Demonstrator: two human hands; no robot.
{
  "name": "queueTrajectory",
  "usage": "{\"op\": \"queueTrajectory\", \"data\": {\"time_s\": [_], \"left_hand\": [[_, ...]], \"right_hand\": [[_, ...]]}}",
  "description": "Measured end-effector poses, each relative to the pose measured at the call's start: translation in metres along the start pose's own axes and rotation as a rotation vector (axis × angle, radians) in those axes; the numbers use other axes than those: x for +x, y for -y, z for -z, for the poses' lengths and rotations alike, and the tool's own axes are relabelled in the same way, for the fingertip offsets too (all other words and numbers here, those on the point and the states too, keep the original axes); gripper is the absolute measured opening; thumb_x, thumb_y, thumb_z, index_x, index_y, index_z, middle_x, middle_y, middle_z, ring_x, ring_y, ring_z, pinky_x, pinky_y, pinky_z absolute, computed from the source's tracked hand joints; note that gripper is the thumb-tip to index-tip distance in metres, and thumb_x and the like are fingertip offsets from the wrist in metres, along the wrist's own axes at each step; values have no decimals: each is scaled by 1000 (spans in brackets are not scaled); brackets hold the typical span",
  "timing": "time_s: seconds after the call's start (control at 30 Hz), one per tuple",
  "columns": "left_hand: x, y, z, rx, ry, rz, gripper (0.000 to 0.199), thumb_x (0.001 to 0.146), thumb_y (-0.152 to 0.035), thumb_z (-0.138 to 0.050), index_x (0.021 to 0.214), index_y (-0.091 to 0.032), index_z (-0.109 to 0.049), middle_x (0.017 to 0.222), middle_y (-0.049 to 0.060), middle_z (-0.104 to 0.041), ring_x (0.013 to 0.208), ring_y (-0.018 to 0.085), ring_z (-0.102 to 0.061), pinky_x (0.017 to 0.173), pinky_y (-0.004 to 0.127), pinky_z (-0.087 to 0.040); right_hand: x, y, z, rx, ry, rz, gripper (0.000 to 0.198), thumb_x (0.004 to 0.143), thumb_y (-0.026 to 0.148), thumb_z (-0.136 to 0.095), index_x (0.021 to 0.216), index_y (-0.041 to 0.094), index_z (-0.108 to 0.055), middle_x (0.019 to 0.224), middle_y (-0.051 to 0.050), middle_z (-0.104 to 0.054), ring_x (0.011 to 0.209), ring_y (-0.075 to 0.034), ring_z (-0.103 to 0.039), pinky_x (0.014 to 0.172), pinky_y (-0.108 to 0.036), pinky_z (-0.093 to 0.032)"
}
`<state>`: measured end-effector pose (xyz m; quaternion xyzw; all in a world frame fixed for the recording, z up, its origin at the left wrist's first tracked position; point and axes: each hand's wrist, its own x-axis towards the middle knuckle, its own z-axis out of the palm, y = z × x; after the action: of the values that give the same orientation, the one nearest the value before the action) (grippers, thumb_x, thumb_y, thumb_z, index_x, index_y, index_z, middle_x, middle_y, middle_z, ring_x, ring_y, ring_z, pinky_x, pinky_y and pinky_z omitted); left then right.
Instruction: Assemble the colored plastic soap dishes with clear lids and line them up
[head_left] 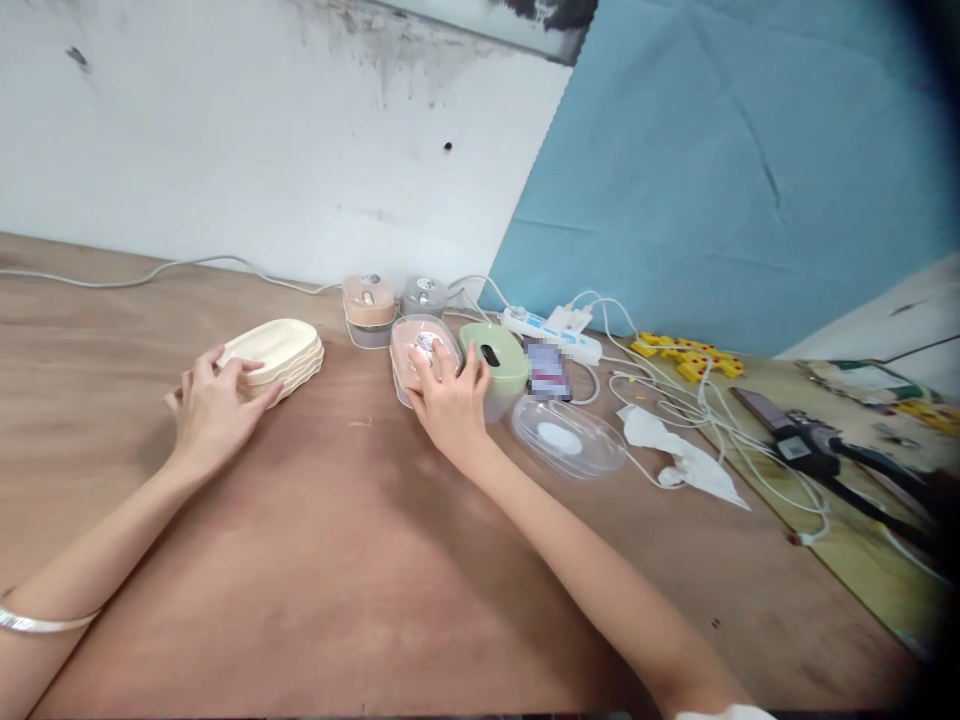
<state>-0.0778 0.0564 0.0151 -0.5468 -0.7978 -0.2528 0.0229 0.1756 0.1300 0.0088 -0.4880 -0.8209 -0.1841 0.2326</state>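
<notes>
On the left, my left hand [214, 410] curls around the near left side of a stack of cream oval trays [274, 350]. Its fingers touch the upper rims and its thumb lies along the front. My right hand [454, 400] reaches forward with fingers spread over the front of a pink lidded container [425, 332], partly covering it. Its outer fingers lie close to a green-topped container [504, 352] with a dark oval slot; whether they touch it I cannot tell. A clear plastic oval lid [570, 437] lies to the right of this hand.
Behind stand a peach-and-grey container [369, 305] and a grey container [424, 296] near the wall. To the right are a phone [547, 370], a white power strip [551, 333], tangled cables, crumpled tissue [682, 455], yellow pieces [686, 355] and a black clamp-like device [810, 450].
</notes>
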Motion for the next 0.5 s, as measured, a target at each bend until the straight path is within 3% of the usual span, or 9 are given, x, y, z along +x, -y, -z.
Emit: {"op": "queueTrajectory", "data": {"time_s": [0.1, 0.27, 0.4, 0.5], "left_hand": [[2, 2, 2, -30, -41, 29, 43, 93, -52, -46, 103, -14, -63, 140, 22, -44, 132, 43, -41, 99, 67, -35], [8, 7, 1, -68, -154, -14, 32, 88, -47, -56, 91, -16, -63, 129, 17, -56, 123, 40, -50, 97, 65, -39], [5, 3, 1, -125, -321, -137, 24, 89, -39, -58, 91, -15, -61, 122, 15, -59, 124, 28, -51, 110, 48, -34], [-10, -7, -1, -237, -374, -326, 18, 89, -37, -59, 93, -19, -58, 120, 11, -60, 119, 28, -54, 107, 48, -38]], "right_hand": [[1, -8, 8, -24, -53, -6, 52, 92, 43, -54, 141, 27, -47, 147, -12, -45, 139, -47, -24, 104, -71, -23], [-4, -37, 25, -39, -105, -155, 45, 92, 37, -52, 133, 20, -54, 144, -15, -46, 140, -45, -22, 106, -69, -19], [-8, -65, 25, 102, -21, -281, 22, 88, 33, -61, 101, 18, -70, 123, -15, -63, 128, -45, -40, 97, -66, -30], [-10, -80, 21, 269, -44, -291, 16, 87, 32, -62, 83, 18, -70, 99, -13, -71, 112, -38, -53, 91, -56, -39]]}}
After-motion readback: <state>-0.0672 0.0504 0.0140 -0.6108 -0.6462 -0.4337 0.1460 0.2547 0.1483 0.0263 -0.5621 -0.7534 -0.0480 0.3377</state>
